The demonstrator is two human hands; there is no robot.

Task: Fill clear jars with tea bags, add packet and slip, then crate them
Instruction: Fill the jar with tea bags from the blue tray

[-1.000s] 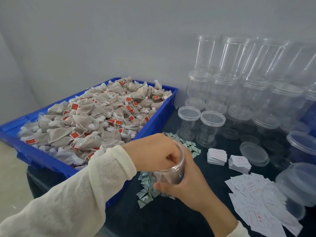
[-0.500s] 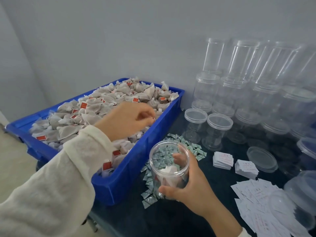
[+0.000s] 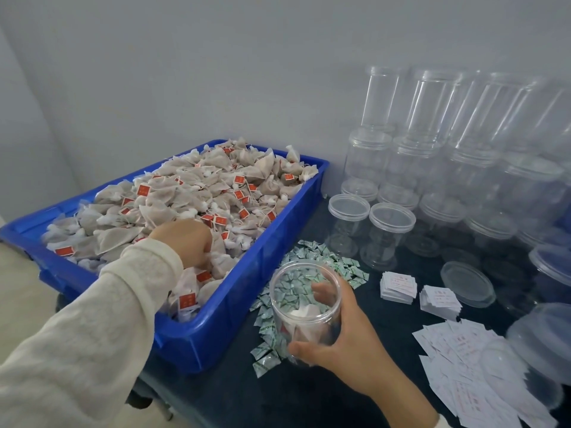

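Your right hand (image 3: 349,335) wraps the open clear jar (image 3: 306,307) just right of the blue crate (image 3: 247,304); your left hand (image 3: 185,239) digs into its tea bags (image 3: 185,193), fingers curled, grip hidden.

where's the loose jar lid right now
In the head view the loose jar lid lies flat on the dark table, right of centre, just right of the two small slip stacks and in front of the empty clear jars.

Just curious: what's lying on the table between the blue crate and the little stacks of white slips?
In the head view, a heap of small green-and-white packets, with the held jar in front.
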